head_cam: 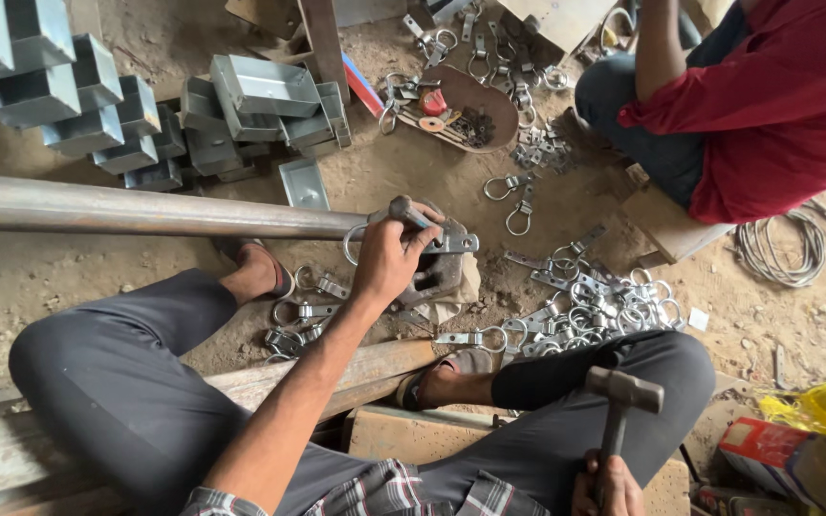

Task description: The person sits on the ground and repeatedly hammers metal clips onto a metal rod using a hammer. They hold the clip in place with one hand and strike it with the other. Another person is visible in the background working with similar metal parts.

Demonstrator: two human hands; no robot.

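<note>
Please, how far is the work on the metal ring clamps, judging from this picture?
Done, it seems: a heap of ring clamps lies right of the block, though I cannot tell finished from unfinished. In hand: the left hand holds a punch on one clamp on the metal block; the right hand grips a raised hammer. Left, perhaps: more clamps near the left foot.

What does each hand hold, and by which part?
Left hand grips a metal ring clamp from above, on the block. Right hand holds a hammer low on its handle.
</note>
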